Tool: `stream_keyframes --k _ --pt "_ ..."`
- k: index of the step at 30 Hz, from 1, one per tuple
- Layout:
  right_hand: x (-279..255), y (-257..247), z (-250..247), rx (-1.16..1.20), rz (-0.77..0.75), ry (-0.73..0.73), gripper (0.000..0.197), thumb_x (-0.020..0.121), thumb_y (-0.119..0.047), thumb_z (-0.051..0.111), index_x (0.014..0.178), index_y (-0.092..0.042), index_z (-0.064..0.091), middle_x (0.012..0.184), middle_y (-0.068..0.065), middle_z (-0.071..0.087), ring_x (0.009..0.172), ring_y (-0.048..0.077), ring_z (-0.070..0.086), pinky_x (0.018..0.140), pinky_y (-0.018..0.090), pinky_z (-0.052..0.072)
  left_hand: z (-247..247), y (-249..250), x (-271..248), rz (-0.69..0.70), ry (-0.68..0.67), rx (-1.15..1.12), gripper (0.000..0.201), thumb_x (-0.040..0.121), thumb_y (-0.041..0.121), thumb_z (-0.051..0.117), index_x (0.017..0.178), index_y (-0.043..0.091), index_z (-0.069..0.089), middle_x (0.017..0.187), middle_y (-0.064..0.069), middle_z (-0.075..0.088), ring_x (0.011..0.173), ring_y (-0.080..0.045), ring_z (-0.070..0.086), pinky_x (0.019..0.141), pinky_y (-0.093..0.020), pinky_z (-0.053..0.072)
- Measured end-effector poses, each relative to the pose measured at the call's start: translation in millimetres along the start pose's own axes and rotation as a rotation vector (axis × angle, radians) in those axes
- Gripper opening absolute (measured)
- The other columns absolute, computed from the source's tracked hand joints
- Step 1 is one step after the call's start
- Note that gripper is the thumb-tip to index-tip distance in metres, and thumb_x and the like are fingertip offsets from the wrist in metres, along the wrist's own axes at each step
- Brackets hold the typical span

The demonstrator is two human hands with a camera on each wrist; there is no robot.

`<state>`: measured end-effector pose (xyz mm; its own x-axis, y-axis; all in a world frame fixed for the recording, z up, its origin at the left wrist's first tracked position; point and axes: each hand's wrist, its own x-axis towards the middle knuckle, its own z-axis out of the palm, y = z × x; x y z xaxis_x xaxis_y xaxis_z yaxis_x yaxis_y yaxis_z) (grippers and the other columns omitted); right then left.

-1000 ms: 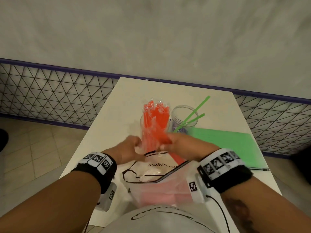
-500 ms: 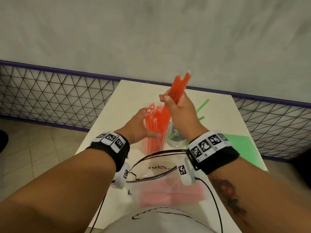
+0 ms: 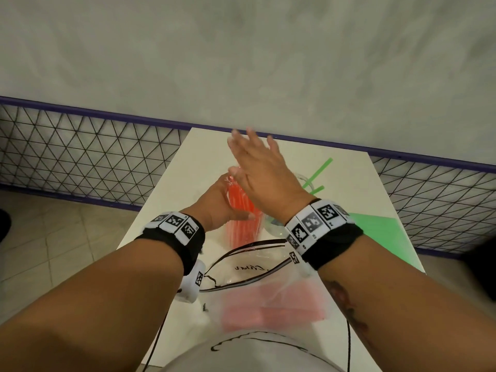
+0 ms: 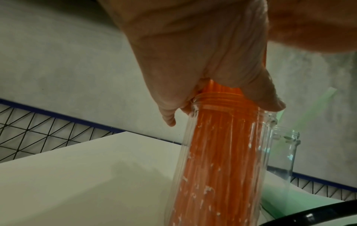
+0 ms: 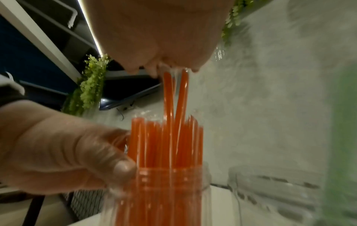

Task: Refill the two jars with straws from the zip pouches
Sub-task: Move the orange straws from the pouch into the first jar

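With the orange straws [image 3: 243,204] now dropped into the steadied left jar [image 4: 218,152] gripped by the left hand [image 3: 217,208], the right hand [image 3: 261,173] is shown flat and empty, pressing them down.

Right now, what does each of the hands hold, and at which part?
Left hand grips the jar of orange straws at its rim. Right hand is open above, holding nothing.

White table [image 3: 346,167] — two jars [image 3: 243,226], clear zip pouch [image 3: 257,288], green pouch [image 3: 381,232].
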<state>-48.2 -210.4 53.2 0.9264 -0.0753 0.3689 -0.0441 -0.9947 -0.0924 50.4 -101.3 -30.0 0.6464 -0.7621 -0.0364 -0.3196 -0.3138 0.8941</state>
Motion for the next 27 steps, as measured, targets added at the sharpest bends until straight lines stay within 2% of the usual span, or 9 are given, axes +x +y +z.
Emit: stream_keyframes --k 5,8,11,14,16,18,23,25,27 --pt "-21.3 6.7 36.6 -0.099 0.081 -0.301 0.07 0.099 -0.056 0.013 0.156 -0.017 0.003 0.165 0.001 -0.003 0.151 0.016 -0.005 0.121 0.047 -0.004 2.6 4.9 2.0 0.2 -0.101 -0.206 0.053 0.068 0.002 0.08 0.115 0.017 0.061 0.113 -0.011 0.067 0.103 -0.027 0.065 0.085 -0.036 0.056" --pt "-26.0 1.2 33.8 -0.071 0.109 -0.308 0.074 0.095 -0.061 0.008 0.155 -0.021 -0.003 0.165 0.001 -0.004 0.151 0.017 -0.008 0.119 0.052 -0.008 2.2 0.9 4.1 0.204 -0.129 -0.154 0.074 0.069 0.016 0.086 0.133 0.021 0.047 0.123 0.0 0.063 0.11 -0.014 0.064 0.094 -0.033 0.055" --pt "-37.3 -6.5 19.2 -0.079 0.044 -0.055 0.067 0.098 -0.055 0.028 0.154 -0.019 0.019 0.163 0.004 0.015 0.151 0.025 0.005 0.119 0.054 0.0 1.9 -7.4 -1.4 0.024 -0.04 -0.047 0.102 0.054 0.03 0.093 0.136 0.021 0.032 0.122 0.013 0.049 0.111 -0.008 0.055 0.088 -0.017 0.051" --pt "-66.0 -13.3 21.8 0.079 -0.146 0.236 0.028 0.094 -0.026 0.053 0.116 -0.01 0.062 0.117 0.009 0.061 0.111 0.024 0.051 0.1 0.035 0.036 -5.1 -18.3 -15.4 -0.325 -0.096 0.163 0.114 0.042 0.053 0.088 0.135 0.015 0.034 0.129 -0.002 0.047 0.116 -0.025 0.053 0.096 -0.043 0.051" --pt "-87.4 -17.1 36.9 0.192 -0.191 0.003 0.012 0.093 -0.018 0.052 0.087 -0.012 0.061 0.084 0.003 0.059 0.077 0.019 0.051 0.072 0.03 0.042 -11.1 -25.1 -29.4 -0.497 -0.327 0.344 0.091 0.056 0.058 0.085 0.127 0.017 0.044 0.126 -0.003 0.051 0.115 -0.026 0.052 0.097 -0.048 0.049" --pt "-104.0 -17.5 58.4 0.182 -0.119 -0.372 0.019 0.093 -0.023 0.05 0.08 -0.014 0.06 0.079 0.003 0.061 0.069 0.022 0.052 0.062 0.032 0.04 -11.6 -32.9 -41.9 -0.565 -0.541 0.395 0.067 0.06 0.056 0.084 0.109 0.021 0.054 0.119 -0.001 0.057 0.109 -0.023 0.058 0.095 -0.047 0.052" --pt "-123.8 -14.6 86.9 0.16 0.066 -0.962 0.05 0.08 -0.047 0.071 0.118 -0.018 0.058 0.109 0.004 0.062 0.094 0.024 0.059 0.079 0.035 0.048 9.8 -34.2 -61.7 -0.417 -0.658 0.586 0.019 0.082 0.009 0.069 0.084 0.022 0.056 0.101 -0.003 0.064 0.091 -0.024 0.07 0.079 -0.033 0.058" --pt "-126.4 -17.3 88.6 0.114 0.081 -1.041 0.066 0.072 -0.051 0.076 0.124 -0.019 0.053 0.113 0.004 0.057 0.097 0.024 0.058 0.082 0.038 0.049 16.6 -29.1 -65.2 -0.314 -0.653 0.722 0.028 0.088 -0.001 0.051 0.093 0.022 0.065 0.111 -0.003 0.062 0.101 -0.022 0.064 0.073 -0.023 0.05" --pt "-128.7 -21.7 90.0 0.045 0.04 -1.04 0.06 0.073 -0.045 0.077 0.12 -0.016 0.055 0.111 0.006 0.056 0.09 0.023 0.056 0.074 0.034 0.046 20.0 -25.1 -66.5 -0.289 -0.668 0.755 0.039 0.092 0.0 0.043 0.107 0.023 0.071 0.128 0.0 0.057 0.116 -0.021 0.056 0.085 -0.023 0.045"
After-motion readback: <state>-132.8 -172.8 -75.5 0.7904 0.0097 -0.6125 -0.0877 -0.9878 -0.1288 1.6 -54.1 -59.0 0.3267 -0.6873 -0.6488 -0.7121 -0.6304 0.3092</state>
